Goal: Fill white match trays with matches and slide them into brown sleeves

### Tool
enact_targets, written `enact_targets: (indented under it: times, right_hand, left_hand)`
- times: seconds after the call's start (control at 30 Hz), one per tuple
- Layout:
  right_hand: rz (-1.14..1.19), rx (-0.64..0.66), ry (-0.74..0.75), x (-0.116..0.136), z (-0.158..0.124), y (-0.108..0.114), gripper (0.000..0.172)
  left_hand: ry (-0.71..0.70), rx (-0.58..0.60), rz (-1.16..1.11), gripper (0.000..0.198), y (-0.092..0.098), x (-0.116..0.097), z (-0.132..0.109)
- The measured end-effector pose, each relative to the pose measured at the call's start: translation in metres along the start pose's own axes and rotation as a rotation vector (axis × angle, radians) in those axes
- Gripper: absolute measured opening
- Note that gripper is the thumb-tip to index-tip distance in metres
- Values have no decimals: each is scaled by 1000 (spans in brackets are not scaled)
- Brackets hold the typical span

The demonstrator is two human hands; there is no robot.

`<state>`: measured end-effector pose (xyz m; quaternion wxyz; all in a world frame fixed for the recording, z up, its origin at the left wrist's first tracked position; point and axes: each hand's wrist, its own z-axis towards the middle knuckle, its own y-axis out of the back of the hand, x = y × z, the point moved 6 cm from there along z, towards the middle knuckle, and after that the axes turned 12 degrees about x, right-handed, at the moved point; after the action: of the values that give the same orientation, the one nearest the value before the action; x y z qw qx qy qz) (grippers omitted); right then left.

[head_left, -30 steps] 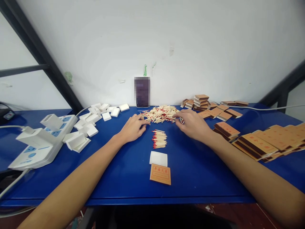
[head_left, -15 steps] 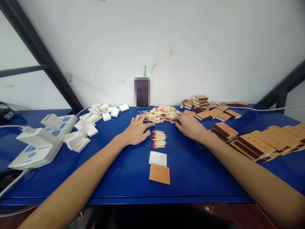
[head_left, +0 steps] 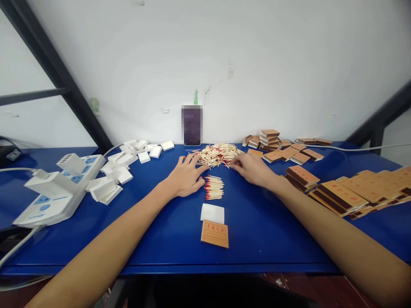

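A loose heap of red-tipped matchsticks [head_left: 218, 153] lies in the middle of the blue table. My left hand [head_left: 186, 175] rests flat at the heap's left front edge, fingers spread and reaching to the sticks. At the right edge, my right hand [head_left: 248, 167] has its fingertips pinched together against the matches; what is between them is too small to make out. Between the hands and nearer to me lies a neat row of matches [head_left: 214, 188], heads to the left. Below it are a white inner tray [head_left: 212, 213] and an orange matchbox sleeve [head_left: 214, 234], touching each other.
White matchbox trays [head_left: 117, 173] are scattered at left, beside a power strip [head_left: 61, 192] with plugs and cables. Orange matchbox sleeves lie in a group [head_left: 289, 152] at back right and in stacks [head_left: 349, 194] by my right forearm. A blurred phone [head_left: 192, 126] leans against the wall.
My right hand has shifted slightly left along the heap's edge, fingertips still together. My left hand stays nearly in place, a little further right. The row of matches looks unchanged.
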<state>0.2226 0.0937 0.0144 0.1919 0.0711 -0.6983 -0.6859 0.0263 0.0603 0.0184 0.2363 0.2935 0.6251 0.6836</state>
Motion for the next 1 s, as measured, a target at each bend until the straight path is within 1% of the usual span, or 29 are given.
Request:
enact_targets:
  times: [0.1, 0.2, 0.33, 0.43, 0.57, 0.63, 0.7, 0.83, 1.0]
  right_hand:
    - [-46, -9, -23, 1, 0, -3, 17]
    - [-106, -52, -24, 4, -1, -3, 20]
    - [-80, -94, -14, 7, -2, 3, 18]
    - [-76, -86, -10, 7, -6, 10, 18]
    - [-256, -40, 6, 6, -13, 16, 22]
    - [-305, -28, 26, 4, -16, 16, 22]
    - [-294, -23, 37, 1, -18, 14, 21]
    - [-169, 13, 53, -2, -16, 7, 18]
    - [-61, 24, 104, 7, -13, 0, 18]
  left_hand:
    - [-16, -9, -14, 44, 0, -1, 0]
    - [0, -16, -40, 45, -2, 1, 0]
    - [22, -17, -44, 48, -4, 4, 0]
    - [-1, 1, -62, 47, -5, 3, 0]
    - [7, 18, -85, 46, -6, 4, -1]
    - [9, 22, -91, 47, -7, 4, -1]
    - [8, 21, -101, 46, -7, 4, -1]
    - [-9, 5, -122, 44, -5, 3, -2]
    - [-5, 17, -161, 47, -6, 5, -2]
